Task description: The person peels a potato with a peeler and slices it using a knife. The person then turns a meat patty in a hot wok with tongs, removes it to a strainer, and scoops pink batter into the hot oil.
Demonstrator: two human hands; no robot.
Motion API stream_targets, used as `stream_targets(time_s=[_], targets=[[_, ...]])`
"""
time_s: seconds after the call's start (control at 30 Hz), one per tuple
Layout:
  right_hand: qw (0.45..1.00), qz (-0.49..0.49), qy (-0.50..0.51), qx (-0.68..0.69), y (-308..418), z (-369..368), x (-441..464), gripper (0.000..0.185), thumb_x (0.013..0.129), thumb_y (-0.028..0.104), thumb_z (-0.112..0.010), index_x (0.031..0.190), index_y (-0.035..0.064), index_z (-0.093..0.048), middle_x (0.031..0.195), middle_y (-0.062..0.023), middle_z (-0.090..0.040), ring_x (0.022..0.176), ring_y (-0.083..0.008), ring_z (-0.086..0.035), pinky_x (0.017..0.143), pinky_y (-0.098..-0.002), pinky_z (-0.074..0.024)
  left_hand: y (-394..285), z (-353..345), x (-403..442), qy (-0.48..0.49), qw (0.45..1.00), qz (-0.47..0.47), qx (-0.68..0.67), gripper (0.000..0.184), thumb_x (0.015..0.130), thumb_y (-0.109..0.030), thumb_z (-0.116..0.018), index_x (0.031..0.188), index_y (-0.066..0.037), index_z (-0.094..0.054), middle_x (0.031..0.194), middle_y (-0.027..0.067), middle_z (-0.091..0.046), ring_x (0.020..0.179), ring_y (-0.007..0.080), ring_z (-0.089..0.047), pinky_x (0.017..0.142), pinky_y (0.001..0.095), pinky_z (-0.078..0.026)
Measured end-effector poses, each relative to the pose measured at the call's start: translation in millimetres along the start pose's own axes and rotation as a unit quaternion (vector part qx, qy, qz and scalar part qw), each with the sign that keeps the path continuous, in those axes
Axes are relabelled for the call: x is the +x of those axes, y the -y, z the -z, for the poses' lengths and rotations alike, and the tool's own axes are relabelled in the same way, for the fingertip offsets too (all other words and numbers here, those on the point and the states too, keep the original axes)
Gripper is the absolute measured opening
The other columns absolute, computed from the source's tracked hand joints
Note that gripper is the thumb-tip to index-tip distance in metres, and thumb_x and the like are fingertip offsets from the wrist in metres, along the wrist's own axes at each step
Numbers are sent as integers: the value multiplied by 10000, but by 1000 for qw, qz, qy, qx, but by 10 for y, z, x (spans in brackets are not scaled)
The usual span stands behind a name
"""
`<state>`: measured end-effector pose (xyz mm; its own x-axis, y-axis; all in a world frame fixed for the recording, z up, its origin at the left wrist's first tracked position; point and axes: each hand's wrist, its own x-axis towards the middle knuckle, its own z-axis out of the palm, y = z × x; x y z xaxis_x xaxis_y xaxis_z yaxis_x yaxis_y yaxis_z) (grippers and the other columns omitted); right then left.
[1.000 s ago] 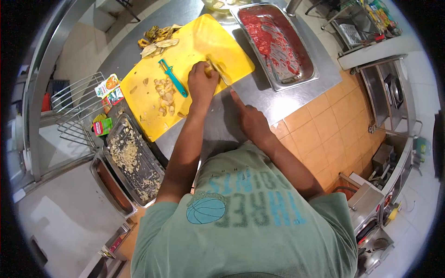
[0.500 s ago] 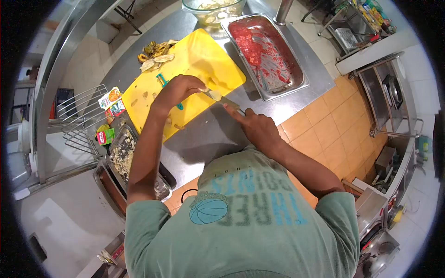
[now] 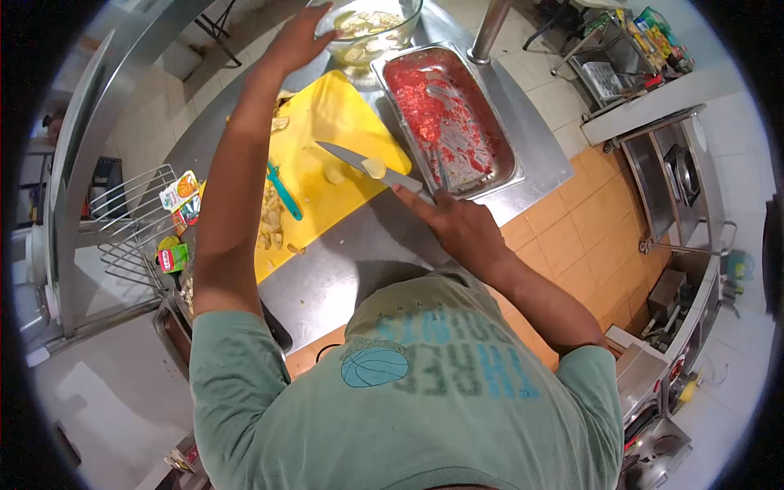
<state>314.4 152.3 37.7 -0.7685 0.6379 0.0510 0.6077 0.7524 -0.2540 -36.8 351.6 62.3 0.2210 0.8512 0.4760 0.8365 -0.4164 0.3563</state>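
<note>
My right hand (image 3: 464,230) grips a kitchen knife (image 3: 347,158) by its handle, index finger stretched along it. The blade points up and left over the yellow cutting board (image 3: 359,110), with a pale slice (image 3: 374,168) lying on it. My left hand (image 3: 298,39) is stretched forward to the left rim of a glass bowl (image 3: 402,37), thumb and fingers apart; I cannot tell whether it touches the rim. Pale slices (image 3: 367,23) are in the bowl. A teal-handled peeler (image 3: 284,193) and pale scraps (image 3: 271,216) lie on the board, partly behind my left forearm.
A steel pan (image 3: 516,175) with red, pulpy residue stands right of the board on the steel table (image 3: 343,253). A metal post (image 3: 492,31) rises behind it. Left are a wire rack (image 3: 131,208) and food packets (image 3: 173,256). Peels (image 3: 280,121) lie at the board's far left.
My left hand has left the knife and reached forward to the glass bowl. The knife now lies lower and flatter, its slice still on the blade. The view has shifted slightly.
</note>
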Motion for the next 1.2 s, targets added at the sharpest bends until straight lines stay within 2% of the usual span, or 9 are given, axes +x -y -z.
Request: stream_targets(time_s=[0.07, 0.1, 0.17, 0.5, 0.73, 0.83, 0.97, 1.07, 1.2], targets=[[1000, 2, -8, -21, -101, 90, 79, 662, 818, 17, -513, 1412, 275, -379, 820, -128, -568, 559, -257, -616, 446, -344, -499, -272, -72, -224, 19, 999, -30, -34, 437, 871, -216, -635, 1264, -55, -532, 1264, 164, -557, 1160, 290, -538, 975, 367, -416], [999, 10, -15, -31, -143, 121, 120, 661, 818, 22, -517, 1412, 278, -380, 816, -127, -568, 557, -254, -616, 446, -341, -498, -755, 102, -332, 153, 982, 37, -100, 469, 869, -228, -640, 1285, -55, -510, 1314, 147, -516, 1217, 279, -490, 1015, 355, -384], [998, 31, -23, -50, -204, 166, 176, 661, 817, 33, -525, 1411, 286, -382, 809, -123, -568, 554, -249, -615, 444, -335, -495, -1052, 113, -582, 331, 905, -39, -263, 491, 834, -212, -683, 1283, -85, -529, 1333, 102, -513, 1244, 262, -466, 1049, 369, -354], [996, 92, 11, 10, -359, 153, 227, 578, 851, 96, -496, 1385, 301, -412, 835, -139, -583, 592, -277, -639, 491, -392, -519, -1247, 29, -1058, 385, 891, 19, -241, 258, 745, -52, -705, 1001, -46, -667, 991, 86, -652, 906, 252, -624, 771, 342, -489], [988, 35, 8, 151, -432, 136, 40, 530, 817, 92, -604, 1328, 168, -485, 827, -165, -618, 692, -341, -623, 604, -436, -500, -1308, 80, -1225, 292, 916, 112, -253, 221, 792, -50, -682, 1011, -29, -654, 934, 70, -639, 837, 195, -624, 749, 299, -505], [968, -22, 4, 250, -498, 70, -43, 413, 835, 158, -633, 1228, 84, -533, 784, -171, -626, 682, -341, -610, 620, -435, -492, -1493, 247, -1435, 101, 921, 232, -297, 235, 835, -65, -662, 1067, -38, -631, 910, 18, -636, 832, 125, -609, 741, 262, -501], [930, -78, 29, 359, -500, 79, 96, 281, 846, 203, -669, 1033, 18, -569, 703, -129, -621, 587, -215, -581, 540, -351, -470, -1790, 272, -1881, -176, 798, 393, -422, 248, 889, -58, -610, 1135, -82, -589, 954, -34, -597, 830, 45, -579, 696, 210, -496], [881, -141, 61, 447, -273, 143, 367, 289, 805, 232, -719, 916, 10, -570, 803, -170, -663, 744, -288, -669, 644, -370, -496, -1977, -164, -2108, -266, 676, 448, -522, 205, 904, -66, -594, 1109, -73, -597, 980, -21, -591, 828, 58, -586, 679, 194, -504], [828, -31, -55, 557, -59, -103, 650, 323, 770, 222, -759, 924, 7, -575, 808, -105, -682, 732, -213, -665, 673, -327, -500, -2298, -496, -2157, -255, 577, 400, -665, 175, 943, -84, -532, 1107, -57, -585, 985, -2, -603, 911, 76, -606, 778, 226, -553]])
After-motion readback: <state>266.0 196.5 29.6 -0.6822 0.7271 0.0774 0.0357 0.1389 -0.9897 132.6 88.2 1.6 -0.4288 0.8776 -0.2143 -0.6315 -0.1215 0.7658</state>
